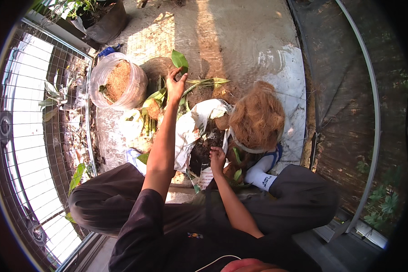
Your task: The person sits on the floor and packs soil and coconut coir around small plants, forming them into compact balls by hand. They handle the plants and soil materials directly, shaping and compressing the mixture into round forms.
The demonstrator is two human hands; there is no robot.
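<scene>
My left hand is raised over the plants, closed on a green leaf. My right hand is closed at the dark soil in a torn white bag; I cannot make out what, if anything, its fingers hold. A tub piled with brown coconut fiber stands to the right of the bag. Cut leafy stems lie left of the bag, and more yellow-green leaves lie beyond it. A clear tub holding some fiber is at the upper left.
A potted plant and a blue bottle are at the top left. Wire mesh borders the left, a dark screen the right. A marble slab lies beside the fiber tub. My legs are crossed in front.
</scene>
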